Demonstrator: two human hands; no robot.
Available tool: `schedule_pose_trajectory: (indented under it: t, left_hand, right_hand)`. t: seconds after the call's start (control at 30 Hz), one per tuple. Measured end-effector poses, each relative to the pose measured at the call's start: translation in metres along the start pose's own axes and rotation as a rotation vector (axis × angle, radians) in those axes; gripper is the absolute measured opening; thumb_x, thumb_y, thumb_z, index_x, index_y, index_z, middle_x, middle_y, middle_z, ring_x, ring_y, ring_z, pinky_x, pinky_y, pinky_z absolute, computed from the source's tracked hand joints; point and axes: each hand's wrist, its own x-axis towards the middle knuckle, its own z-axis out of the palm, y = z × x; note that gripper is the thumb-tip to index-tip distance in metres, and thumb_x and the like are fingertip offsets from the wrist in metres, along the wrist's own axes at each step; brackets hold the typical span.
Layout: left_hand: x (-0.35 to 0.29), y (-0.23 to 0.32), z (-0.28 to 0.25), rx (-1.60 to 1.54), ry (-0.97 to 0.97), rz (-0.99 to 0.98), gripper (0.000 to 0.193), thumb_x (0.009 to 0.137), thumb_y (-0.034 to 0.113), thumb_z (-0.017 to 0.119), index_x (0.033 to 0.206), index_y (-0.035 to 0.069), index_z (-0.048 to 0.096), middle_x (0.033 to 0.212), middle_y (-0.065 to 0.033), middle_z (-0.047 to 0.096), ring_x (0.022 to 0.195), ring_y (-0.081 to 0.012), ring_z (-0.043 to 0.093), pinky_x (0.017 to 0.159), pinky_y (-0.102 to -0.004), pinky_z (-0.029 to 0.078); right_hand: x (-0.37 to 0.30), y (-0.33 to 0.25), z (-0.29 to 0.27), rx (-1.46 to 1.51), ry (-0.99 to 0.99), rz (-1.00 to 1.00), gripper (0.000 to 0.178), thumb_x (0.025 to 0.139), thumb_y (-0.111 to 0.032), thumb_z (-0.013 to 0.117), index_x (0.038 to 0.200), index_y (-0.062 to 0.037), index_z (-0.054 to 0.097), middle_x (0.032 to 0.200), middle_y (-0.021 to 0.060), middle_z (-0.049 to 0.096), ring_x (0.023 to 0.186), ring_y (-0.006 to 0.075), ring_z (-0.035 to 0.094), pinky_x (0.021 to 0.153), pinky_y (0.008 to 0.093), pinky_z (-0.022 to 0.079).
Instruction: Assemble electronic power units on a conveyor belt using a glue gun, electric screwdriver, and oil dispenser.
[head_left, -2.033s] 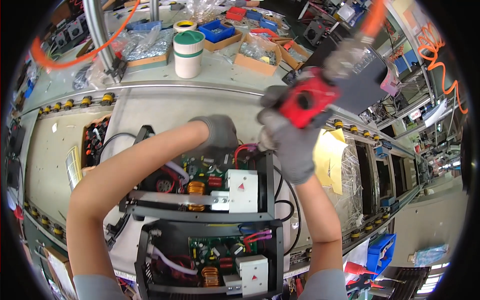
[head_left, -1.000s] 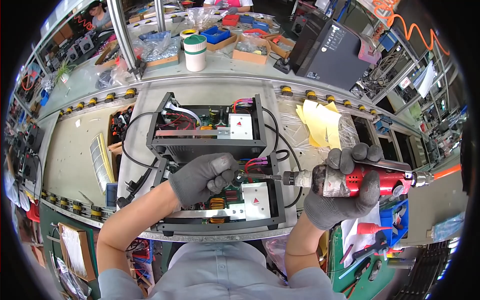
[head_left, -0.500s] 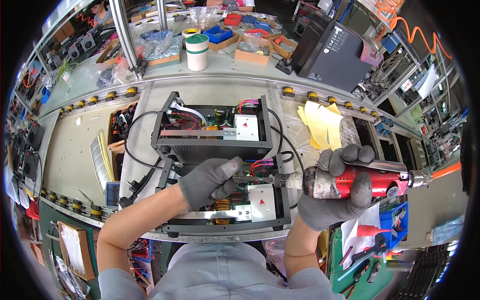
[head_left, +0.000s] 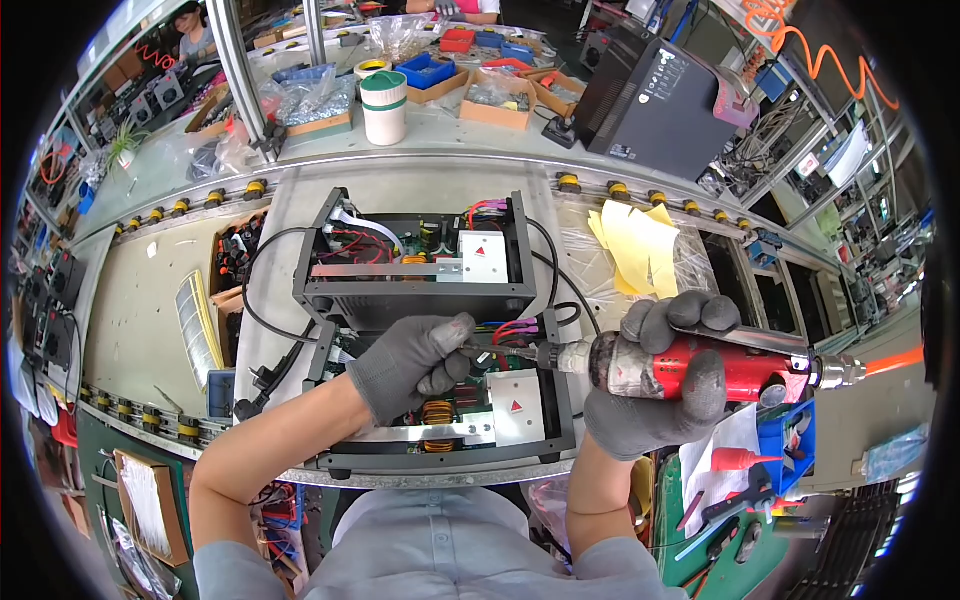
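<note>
My right hand (head_left: 640, 420), in a grey glove, is wrapped round a red air screwdriver (head_left: 745, 365) held level, its bit pointing left. My left hand (head_left: 405, 365), gloved too, is closed with thumb and fingers pinched at the bit's tip. Whatever sits between those fingertips is too small to make out. Both hands are over the nearer open black case (head_left: 555, 405), which has a circuit board, copper coils, a metal strip and a white plate (head_left: 516, 407) with a red triangle. Behind it stands a similar open case (head_left: 420, 305) with coloured wires.
Black cables (head_left: 247, 280) loop beside the cases. Yellow paper sheets (head_left: 640, 250) lie to the right. Roller rails (head_left: 180, 208) run left and right. Beyond are a white cup with a green lid (head_left: 385, 115), part boxes and a dark cabinet (head_left: 650, 105). An orange hose (head_left: 895, 362) trails from the screwdriver.
The whole view has shifted slightly. Both hands and the screwdriver keep nearly the same position over the nearer case, with the left fingers still at the bit tip.
</note>
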Motion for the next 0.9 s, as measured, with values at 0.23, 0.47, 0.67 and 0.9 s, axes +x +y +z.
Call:
schedule_pose_trajectory:
  t: [0.23, 0.47, 0.67, 0.9]
  left_hand:
    - [0.013, 0.017, -0.013, 0.817, 0.230, 0.323, 0.037, 0.086, 0.041, 0.060, 0.084, 0.004, 0.061, 0.060, -0.0046, 0.057, 0.051, -0.0132, 0.054, 0.047, -0.0246, 0.041]
    - [0.036, 0.019, -0.042, 1.687, 0.385, 0.589, 0.022, 0.083, 0.030, 0.057, 0.079, 0.011, 0.065, 0.070, -0.0119, 0.062, 0.069, -0.0290, 0.063, 0.062, -0.0388, 0.050]
    - [0.071, 0.013, -0.048, 1.878, 0.433, 0.512, 0.017, 0.080, 0.027, 0.061, 0.084, 0.010, 0.062, 0.077, -0.0099, 0.062, 0.071, -0.0299, 0.062, 0.063, -0.0393, 0.050]
    - [0.098, -0.004, -0.024, 2.067, -0.029, 0.130, 0.018, 0.076, 0.022, 0.061, 0.088, 0.010, 0.067, 0.081, -0.0103, 0.064, 0.078, -0.0307, 0.064, 0.070, -0.0426, 0.050]
  right_hand:
    - [0.006, 0.001, -0.009, -0.001, 0.026, -0.028, 0.036, 0.076, -0.019, 0.064, 0.106, -0.0057, 0.049, 0.097, 0.0098, 0.056, 0.070, 0.0161, 0.050, 0.065, 0.0284, 0.042]
    - [0.013, -0.008, -0.044, 0.073, 0.011, 0.071, 0.036, 0.078, -0.014, 0.063, 0.109, -0.0043, 0.049, 0.099, 0.0121, 0.057, 0.075, 0.0193, 0.053, 0.054, 0.0303, 0.048]
    - [0.015, 0.000, -0.045, -0.013, 0.088, 0.046, 0.034, 0.075, -0.014, 0.064, 0.105, -0.0034, 0.050, 0.090, 0.0117, 0.056, 0.065, 0.0182, 0.050, 0.052, 0.0275, 0.045]
    - [0.019, -0.006, -0.046, -0.226, 0.125, -0.004, 0.039, 0.069, -0.020, 0.066, 0.101, -0.0024, 0.049, 0.087, 0.0115, 0.054, 0.060, 0.0180, 0.050, 0.054, 0.0279, 0.043]
